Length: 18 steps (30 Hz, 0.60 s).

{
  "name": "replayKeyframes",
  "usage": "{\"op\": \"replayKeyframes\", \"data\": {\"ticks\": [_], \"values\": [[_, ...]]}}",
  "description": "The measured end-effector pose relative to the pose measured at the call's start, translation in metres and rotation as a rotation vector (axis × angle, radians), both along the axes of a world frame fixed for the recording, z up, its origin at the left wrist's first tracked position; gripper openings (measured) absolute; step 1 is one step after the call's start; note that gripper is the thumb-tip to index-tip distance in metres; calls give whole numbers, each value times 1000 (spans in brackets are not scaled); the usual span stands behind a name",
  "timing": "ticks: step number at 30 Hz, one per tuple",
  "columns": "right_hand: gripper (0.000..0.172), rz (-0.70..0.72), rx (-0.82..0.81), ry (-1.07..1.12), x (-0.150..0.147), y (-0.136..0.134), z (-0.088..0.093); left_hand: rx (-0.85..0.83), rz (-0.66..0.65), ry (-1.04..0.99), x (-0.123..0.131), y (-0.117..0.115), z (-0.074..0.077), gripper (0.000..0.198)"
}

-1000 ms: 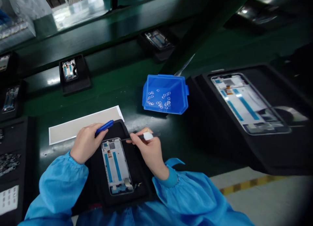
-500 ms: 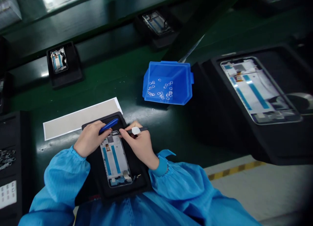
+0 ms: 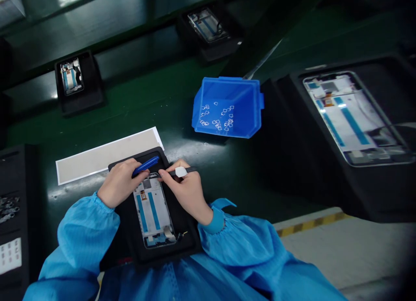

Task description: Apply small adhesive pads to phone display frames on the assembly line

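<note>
An opened phone body [image 3: 164,212], silvery with two blue strips, lies in a black foam tray [image 3: 186,231] in front of me. My left hand [image 3: 118,184] is closed around a blue pen-shaped tool [image 3: 146,165], its thumb at the phone's top edge. From the other side, my right hand [image 3: 190,194] pinches dark slim tweezers [image 3: 192,169] with a white wrap round them. Their tip is over the phone's top end, where my fingers partly hide it. A short cable with a gold-coloured end [image 3: 182,235] sticks out at the phone's lower right corner.
Beyond my right hand stands a blue bin [image 3: 234,93] with several small white-outlined pieces. A pale sheet [image 3: 104,155] lies behind the tray. Other phone bodies sit in black trays at right [image 3: 364,123], back left [image 3: 72,77] and back middle [image 3: 208,25]. Small metal parts [image 3: 9,207] are far left.
Both hands keep almost the same place and grip over the phone's top end. The camera view has shifted slightly, so the bin and right-hand phone appear farther right.
</note>
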State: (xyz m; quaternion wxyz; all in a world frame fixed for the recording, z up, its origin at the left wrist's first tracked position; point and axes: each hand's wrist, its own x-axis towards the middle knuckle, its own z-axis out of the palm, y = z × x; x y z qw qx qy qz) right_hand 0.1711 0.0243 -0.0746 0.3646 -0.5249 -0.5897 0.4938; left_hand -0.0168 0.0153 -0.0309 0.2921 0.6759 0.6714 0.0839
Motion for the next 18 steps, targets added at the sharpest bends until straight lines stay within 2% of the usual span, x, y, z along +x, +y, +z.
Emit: {"op": "replayKeyframes", "data": {"ticks": [11, 18], "values": [[23, 8, 3, 27, 1, -1, -4, -30, 16, 77, 6, -2, 1, 15], [24, 40, 63, 25, 3, -2, 2, -104, -69, 223, 11, 4, 9, 18]]}}
